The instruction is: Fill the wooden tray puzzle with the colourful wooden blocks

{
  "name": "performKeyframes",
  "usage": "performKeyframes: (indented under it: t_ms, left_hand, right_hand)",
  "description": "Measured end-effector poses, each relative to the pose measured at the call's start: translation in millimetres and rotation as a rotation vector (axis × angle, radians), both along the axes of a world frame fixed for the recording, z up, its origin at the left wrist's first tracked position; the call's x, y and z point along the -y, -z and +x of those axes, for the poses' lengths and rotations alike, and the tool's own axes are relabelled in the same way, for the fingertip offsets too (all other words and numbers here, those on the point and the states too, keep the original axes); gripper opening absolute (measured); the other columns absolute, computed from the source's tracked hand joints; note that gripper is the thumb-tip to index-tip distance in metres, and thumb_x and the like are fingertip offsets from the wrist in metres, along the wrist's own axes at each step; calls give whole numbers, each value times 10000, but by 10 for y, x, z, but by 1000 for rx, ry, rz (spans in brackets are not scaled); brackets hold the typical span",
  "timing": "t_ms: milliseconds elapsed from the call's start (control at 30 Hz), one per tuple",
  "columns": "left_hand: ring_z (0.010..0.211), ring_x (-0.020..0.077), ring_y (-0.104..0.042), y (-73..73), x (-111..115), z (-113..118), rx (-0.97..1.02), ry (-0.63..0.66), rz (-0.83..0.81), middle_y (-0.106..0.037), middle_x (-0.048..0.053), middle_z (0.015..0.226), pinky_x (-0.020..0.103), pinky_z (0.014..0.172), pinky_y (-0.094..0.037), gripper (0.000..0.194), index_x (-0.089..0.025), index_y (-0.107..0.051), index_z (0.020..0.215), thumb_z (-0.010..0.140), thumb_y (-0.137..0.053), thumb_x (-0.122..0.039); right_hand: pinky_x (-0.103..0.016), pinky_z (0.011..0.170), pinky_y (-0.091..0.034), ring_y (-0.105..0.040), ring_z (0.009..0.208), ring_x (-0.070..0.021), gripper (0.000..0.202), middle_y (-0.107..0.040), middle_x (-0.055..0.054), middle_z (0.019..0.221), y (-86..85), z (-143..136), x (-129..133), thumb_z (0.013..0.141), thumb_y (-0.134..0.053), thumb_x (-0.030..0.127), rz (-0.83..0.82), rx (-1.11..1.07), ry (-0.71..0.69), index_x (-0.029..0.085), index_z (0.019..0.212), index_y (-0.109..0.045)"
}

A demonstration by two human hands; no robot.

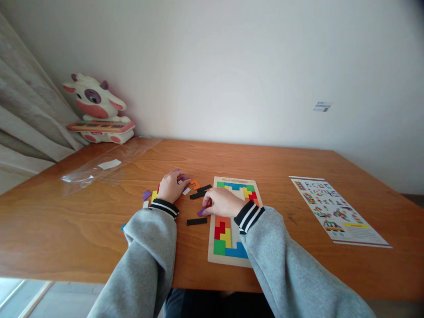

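My right hand [223, 202] pinches a purple puzzle piece [201, 212] between thumb and fingers at the left edge of the wooden puzzle board [232, 261]. Red, yellow, green, blue and orange pieces lie in the board along its edges, and part of its middle shows pale; my right hand and sleeve hide some of it. Over the loose pieces left of the board, my left hand [171, 186] has its fingers apart, touching purple and white ones. Close by lie an orange piece [195, 184], a white piece [186, 191] and several black strips [196, 221].
A printed pattern sheet [338, 212] lies on the table [278, 168] at the right. Clear plastic wrapping [89, 170] spreads at the back left, before a cow-shaped toy keyboard [99, 126]. Yellow and purple pieces [146, 194] sit left of my left hand. A wall stands behind.
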State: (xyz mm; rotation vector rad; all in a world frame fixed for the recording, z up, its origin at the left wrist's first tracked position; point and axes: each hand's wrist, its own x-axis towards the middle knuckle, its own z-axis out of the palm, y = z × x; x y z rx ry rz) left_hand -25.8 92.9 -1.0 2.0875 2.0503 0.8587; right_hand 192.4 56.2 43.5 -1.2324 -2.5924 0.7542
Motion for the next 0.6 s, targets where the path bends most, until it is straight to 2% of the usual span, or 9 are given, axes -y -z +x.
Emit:
performKeyframes:
  t_ms: [133,267,367,467,533,600]
  left_hand:
    - [961,249,-693,-10,6,3,-24,-6,-8,-745,72,1024,339,883,-532,258,-209,-719,1001,807,-665,-371]
    - [954,243,-693,-12,14,17,-3,-23,-24,-747,66,1012,334,867,-535,225,-209,-719,985,825,-649,-351]
    - [954,235,-693,-11,21,37,14,-32,-24,-749,58,1012,321,846,-534,230,-209,-707,995,823,-657,-352]
    - [939,231,-693,-11,26,59,-7,-29,-11,-750,53,1000,312,825,-531,218,-214,-706,975,847,-633,-374]
    - [923,227,-698,-8,25,65,-27,-34,-3,-751,46,995,306,800,-530,218,-227,-706,952,882,-587,-395]
    - [898,219,-705,0,21,62,-40,-40,7,-754,36,997,298,779,-530,235,-240,-702,954,912,-541,-405]
  right_hand:
    - [-226,598,-441,-648,653,-126,187,-700,10,715,21,-1,50,695,-832,193,-102,-124,9,178,804,-682]
    - [-234,652,-475,-639,690,-116,204,-715,-7,795,20,224,18,765,-770,165,-47,-295,56,176,950,-684]
    - [-260,679,-489,-633,710,-128,139,-730,-30,848,24,587,-96,849,-685,243,73,-384,189,188,971,-722]
    - [-294,686,-502,-632,737,-159,243,-733,-68,899,85,981,-211,847,-675,395,180,-476,362,186,941,-755]
    - [-313,688,-525,-648,747,-178,323,-738,-81,902,162,1182,-251,833,-672,464,176,-543,463,182,962,-762]
    - [-342,741,-554,-681,806,-199,363,-756,-91,950,246,1305,-258,834,-661,488,112,-644,504,176,996,-753]
